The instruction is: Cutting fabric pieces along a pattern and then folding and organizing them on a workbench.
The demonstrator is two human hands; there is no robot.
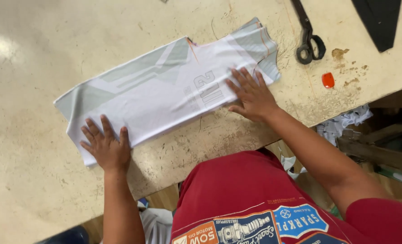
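Observation:
A folded white and pale grey fabric piece (164,86) with faint printed figures lies flat across the worn cream table (38,54). My left hand (105,145) presses flat on its near left corner, fingers spread. On the right end of the fabric rests my right hand (250,95), palm down with fingers apart, close to the cut neckline edge. Neither hand grips anything.
Black scissors (308,36) lie at the back right of the table. A small orange-red chalk piece (328,80) sits near the right edge. A dark fabric piece (381,20) is at the top right corner. White scraps (343,124) lie below the table edge.

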